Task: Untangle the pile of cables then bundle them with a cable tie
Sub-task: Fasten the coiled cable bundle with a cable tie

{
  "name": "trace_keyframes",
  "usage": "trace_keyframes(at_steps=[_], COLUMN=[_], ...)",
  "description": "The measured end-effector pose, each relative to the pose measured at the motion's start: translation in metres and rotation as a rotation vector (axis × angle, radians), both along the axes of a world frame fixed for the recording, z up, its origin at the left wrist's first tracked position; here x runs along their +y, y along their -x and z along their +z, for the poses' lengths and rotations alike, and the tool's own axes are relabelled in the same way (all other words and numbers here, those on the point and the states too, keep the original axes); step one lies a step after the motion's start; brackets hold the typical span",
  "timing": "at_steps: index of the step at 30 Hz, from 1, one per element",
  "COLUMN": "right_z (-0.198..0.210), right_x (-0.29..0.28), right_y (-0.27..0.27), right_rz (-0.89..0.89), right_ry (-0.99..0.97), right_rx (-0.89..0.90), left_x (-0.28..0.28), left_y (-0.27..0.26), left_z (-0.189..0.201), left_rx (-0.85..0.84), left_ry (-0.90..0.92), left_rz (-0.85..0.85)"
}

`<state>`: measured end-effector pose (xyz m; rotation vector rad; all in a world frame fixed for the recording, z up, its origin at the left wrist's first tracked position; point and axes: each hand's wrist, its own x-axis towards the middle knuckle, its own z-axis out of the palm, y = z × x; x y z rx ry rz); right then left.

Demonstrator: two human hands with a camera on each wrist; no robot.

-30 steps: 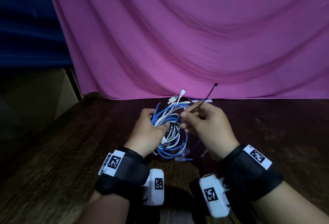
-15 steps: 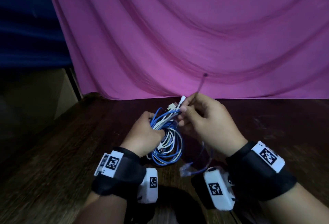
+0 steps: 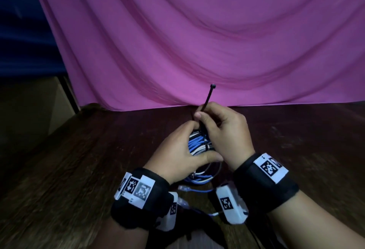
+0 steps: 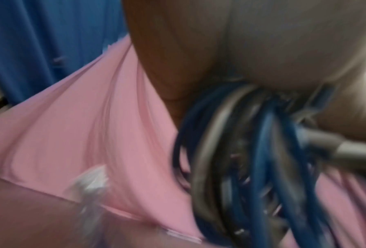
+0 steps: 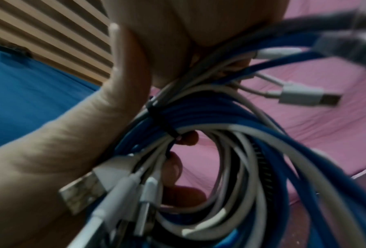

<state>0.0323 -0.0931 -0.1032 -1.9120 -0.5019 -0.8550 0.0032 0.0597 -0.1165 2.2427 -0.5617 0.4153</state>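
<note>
Your head camera looks forward and down from above your forearms, taking in the wooden table (image 3: pixel 79 169) and facing the pink curtain (image 3: pixel 197 41) at its far edge, with both hands mid-frame at arm's reach. Your left wrist camera sits tight under the left hand (image 4: pixel 252 42), looking along it toward that same curtain; it's close and blurred. Your right wrist camera is just as close, looking past the right hand (image 5: pixel 156 33), with a blue cloth (image 5: pixel 29 92) and a slatted wall (image 5: pixel 50 33) on its left. All three views share the cable bundle (image 3: pixel 198 146); the right wrist sees the cable tie (image 5: pixel 161 120) wrapped round it.
</note>
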Motion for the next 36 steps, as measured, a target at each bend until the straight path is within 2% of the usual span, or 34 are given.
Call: trace_keyframes(at_steps=[3,6,10,13,17,23,25,28,36], right_z=[-0.002,-0.005,-0.009,-0.009,-0.005,-0.009,-0.011,-0.013,-0.007], right_x=[-0.003,0.000,0.004,0.007,0.008,0.006,0.006,0.006,0.008], right_y=[-0.003,-0.003,-0.007,-0.007,-0.007,-0.009,-0.011,-0.012,-0.009], right_rz=[-0.025,-0.025,0.044,0.144,0.240,0.166,0.126,0.111,0.254], right_ry=[0.009,0.007,-0.124,-0.215,-0.227,-0.203,-0.190,-0.192,-0.286], right_rx=[-0.060,-0.049,0.105,0.211,0.269,0.235,0.229,0.238,0.273], left_x=[-0.003,-0.003,-0.001,0.003,0.007,0.004,0.004,0.003,0.003], left_y=[0.001,-0.003,-0.014,-0.018,-0.015,-0.013,-0.012,-0.013,-0.017], left_z=[0.000,-0.003,-0.011,-0.011,-0.007,-0.006,-0.005,-0.008,-0.011], left_rx=[-0.038,-0.057,0.051,0.119,0.077,-0.016,0.005,0.051,0.066], left_ry=[0.182,0.242,0.361,0.429,0.416,0.329,0.312,0.388,0.402], left_rz=[-0.077,-0.002,0.130,0.142,0.112,0.127,0.123,0.126,0.227])
